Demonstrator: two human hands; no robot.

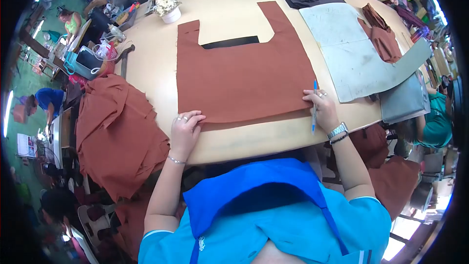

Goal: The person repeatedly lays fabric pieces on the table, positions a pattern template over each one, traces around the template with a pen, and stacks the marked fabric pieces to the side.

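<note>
Keeping the lower edge of a reddish-brown fabric panel with two strap-like arms (244,78) flat and straight calls for light, even contact at both ends. The panel lies near the near edge of the pale, smooth counter (229,19), its arms pointing toward the far edge.

My left hand (185,129) is narrow, fingers close together at the panel's near left corner; I cannot tell whether the thumb pinches the cloth. My right hand (321,105) holds a slim blue-and-clear pen (314,117) upright between the fingers while touching the near right corner. The pen's tip is best kept off the fabric, so no stray mark lands.

A flat black strip (232,43) shows in the notch between the arms; smoothing outward from the middle, without tugging, would best keep it from shifting. A heap of reddish-brown cloth (117,127) sits by the left edge, and a large pale grey sheet (361,63) lies toward the right edge.
</note>
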